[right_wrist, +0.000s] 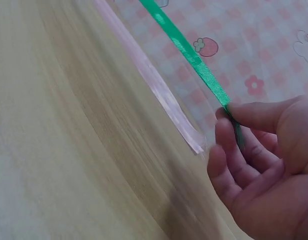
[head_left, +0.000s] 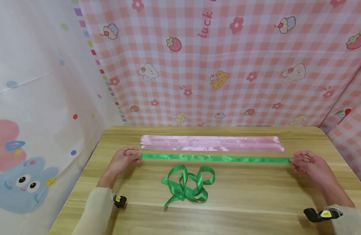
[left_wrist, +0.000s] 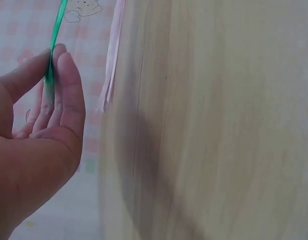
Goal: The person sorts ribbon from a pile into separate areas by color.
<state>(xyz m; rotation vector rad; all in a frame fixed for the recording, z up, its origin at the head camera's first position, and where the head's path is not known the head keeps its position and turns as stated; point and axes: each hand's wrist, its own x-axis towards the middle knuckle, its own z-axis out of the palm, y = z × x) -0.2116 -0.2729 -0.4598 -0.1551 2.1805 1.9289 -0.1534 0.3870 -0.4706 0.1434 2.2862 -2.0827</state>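
Observation:
A green satin ribbon (head_left: 215,158) stretches straight and taut between both hands, in front of the pink strips. Its left end is pinched between thumb and fingers of the left hand (head_left: 123,160); in the left wrist view the ribbon's short tail (left_wrist: 49,85) pokes past the fingertips. The right hand (head_left: 312,168) pinches the other end, and a frayed tip (right_wrist: 239,134) shows below the thumb in the right wrist view. Several pink satin ribbons (head_left: 209,143) lie side by side behind it. Nearer the person, a loosely looped heap of green ribbon (head_left: 183,187) rests on the table.
Light wood-grain table (head_left: 245,209) carries everything. A pink checked cloth (head_left: 198,58) hangs along its back edge, and a white printed cloth (head_left: 51,81) hangs at the left. Black wrist cameras (head_left: 120,200) sit at both sleeves.

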